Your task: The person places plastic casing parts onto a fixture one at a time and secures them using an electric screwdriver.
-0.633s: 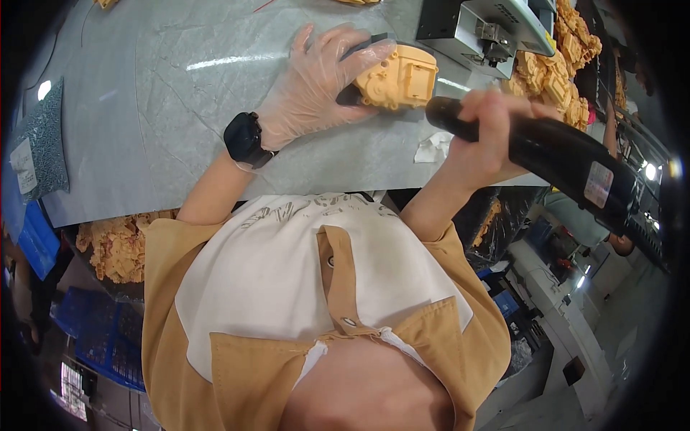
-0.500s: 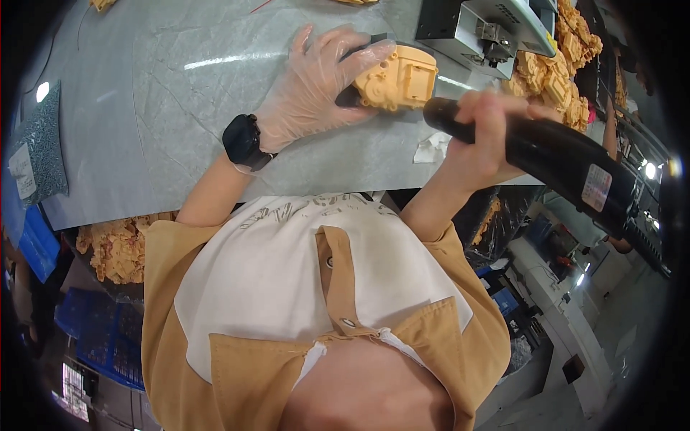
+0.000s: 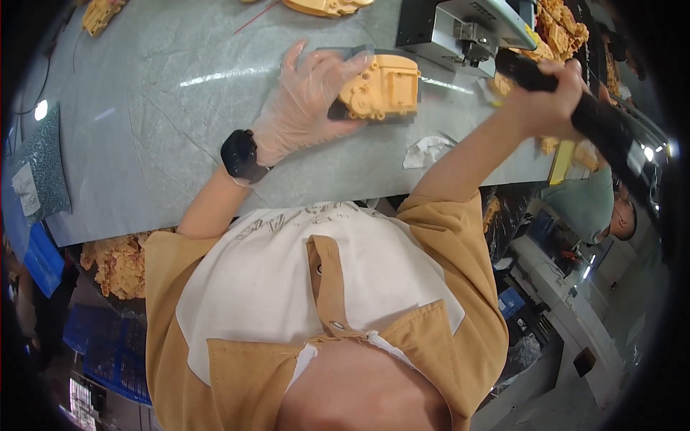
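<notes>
My left hand (image 3: 309, 97), in a clear plastic glove, curls round the left side of a yellow-orange moulded plastic housing (image 3: 388, 86). Fingers lie along its far edge, with the thumb at the near side. A dark block (image 3: 338, 110) shows beneath and behind the housing on the grey table (image 3: 180, 147). Off to the right, my bare right hand (image 3: 557, 100) grips a long black power tool (image 3: 607, 118), raised and apart from the housing. The tool's blunt front end points toward the far left; its rear is blurred near the picture's rim.
Beyond the housing, a silver-and-black bench device (image 3: 460, 36) stands beside heaped orange parts (image 3: 560, 32). A crumpled white tissue (image 3: 426, 152) lies nearer me. More orange parts (image 3: 327, 6) sit at the far edge, a bag of dark granules (image 3: 47, 151) at left. Another person (image 3: 586, 208) is at right.
My right hand has swung the black power tool away from the housing, to the right and farther off. My left hand still holds the housing; the whole view has shifted slightly.
</notes>
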`<state>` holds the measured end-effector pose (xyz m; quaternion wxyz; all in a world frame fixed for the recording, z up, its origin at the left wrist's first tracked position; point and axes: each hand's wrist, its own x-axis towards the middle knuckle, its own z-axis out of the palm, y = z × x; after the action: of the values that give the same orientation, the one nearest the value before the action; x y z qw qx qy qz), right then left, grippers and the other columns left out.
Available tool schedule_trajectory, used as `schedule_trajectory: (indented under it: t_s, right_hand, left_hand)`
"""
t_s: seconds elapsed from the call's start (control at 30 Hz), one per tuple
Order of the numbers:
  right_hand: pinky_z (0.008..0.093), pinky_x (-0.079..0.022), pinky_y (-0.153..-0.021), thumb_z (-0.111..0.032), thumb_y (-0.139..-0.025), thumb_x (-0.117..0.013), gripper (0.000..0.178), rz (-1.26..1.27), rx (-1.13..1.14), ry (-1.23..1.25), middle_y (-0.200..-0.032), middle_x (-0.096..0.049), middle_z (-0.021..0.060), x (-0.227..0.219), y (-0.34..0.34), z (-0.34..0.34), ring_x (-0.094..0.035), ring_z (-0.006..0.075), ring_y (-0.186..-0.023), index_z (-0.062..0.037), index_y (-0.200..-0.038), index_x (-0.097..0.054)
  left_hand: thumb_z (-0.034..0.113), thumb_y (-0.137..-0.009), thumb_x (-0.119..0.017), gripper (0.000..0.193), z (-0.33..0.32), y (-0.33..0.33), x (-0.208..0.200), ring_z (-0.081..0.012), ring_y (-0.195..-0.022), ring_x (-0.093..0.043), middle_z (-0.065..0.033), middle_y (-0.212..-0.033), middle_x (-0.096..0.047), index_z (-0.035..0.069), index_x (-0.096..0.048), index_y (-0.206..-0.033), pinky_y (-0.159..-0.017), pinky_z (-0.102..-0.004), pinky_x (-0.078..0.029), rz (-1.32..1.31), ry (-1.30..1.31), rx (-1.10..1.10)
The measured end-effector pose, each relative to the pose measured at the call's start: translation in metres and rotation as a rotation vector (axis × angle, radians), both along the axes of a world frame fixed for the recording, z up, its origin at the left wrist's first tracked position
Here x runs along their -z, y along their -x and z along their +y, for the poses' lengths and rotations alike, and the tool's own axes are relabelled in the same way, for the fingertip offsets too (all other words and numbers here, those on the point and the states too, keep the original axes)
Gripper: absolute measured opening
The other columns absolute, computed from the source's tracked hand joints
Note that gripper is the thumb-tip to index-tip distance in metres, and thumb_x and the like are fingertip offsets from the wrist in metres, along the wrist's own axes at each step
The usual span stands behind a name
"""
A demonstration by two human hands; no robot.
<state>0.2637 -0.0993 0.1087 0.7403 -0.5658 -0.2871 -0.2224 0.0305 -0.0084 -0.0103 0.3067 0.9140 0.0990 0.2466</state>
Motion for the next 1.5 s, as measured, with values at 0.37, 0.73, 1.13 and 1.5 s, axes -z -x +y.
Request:
schedule_trajectory:
  t_s: [0.37,0.73,1.13,1.5]
  right_hand:
    - [0.0299,-0.046,-0.046,0.009,-0.070,-0.057,0.054,0.077,-0.199,-0.079,-0.055,-0.051,0.0099,-0.001,0.076,-0.020,-0.046,0.0161,-0.039,0.0012,-0.117,-0.031]
    - [0.0274,-0.046,-0.049,0.010,-0.067,-0.060,0.044,0.046,-0.097,0.138,-0.056,-0.054,0.0084,0.004,0.024,0.009,-0.051,0.0146,-0.044,0.0034,-0.105,-0.040]
    - [0.0374,-0.041,-0.050,0.002,-0.075,-0.045,0.046,0.136,-0.657,0.114,-0.064,-0.047,0.0085,0.007,0.140,-0.030,-0.044,0.0184,-0.047,-0.0100,-0.118,-0.033]
    - [0.0348,-0.042,-0.048,0.004,-0.073,-0.048,0.048,0.151,-0.513,0.224,-0.061,-0.051,0.0098,0.024,0.148,-0.016,-0.044,0.0191,-0.044,-0.0080,-0.116,-0.032]
  left_hand:
    - [0.031,-0.056,-0.081,0.085,0.001,0.003,-0.003,-0.0203,-0.108,-0.047,0.0000,-0.115,-0.051,0.014,-0.040,-0.128,-0.103,-0.0485,-0.023,0.000,0.046,0.011]
    - [0.032,-0.058,-0.080,0.084,-0.003,0.004,-0.003,-0.0200,-0.110,-0.046,-0.0002,-0.118,-0.049,0.014,-0.038,-0.129,-0.105,-0.0494,-0.020,0.009,0.041,0.002]
    - [0.033,-0.059,-0.080,0.082,-0.001,0.001,-0.001,-0.0207,-0.111,-0.046,0.0004,-0.126,-0.049,0.014,-0.037,-0.127,-0.103,-0.0499,-0.021,-0.014,0.058,-0.004]
    - [0.041,-0.061,-0.076,0.081,-0.001,0.001,0.002,-0.0169,-0.103,-0.051,0.0005,-0.104,-0.054,0.019,-0.039,-0.129,-0.102,-0.0491,-0.022,-0.051,0.030,-0.015]
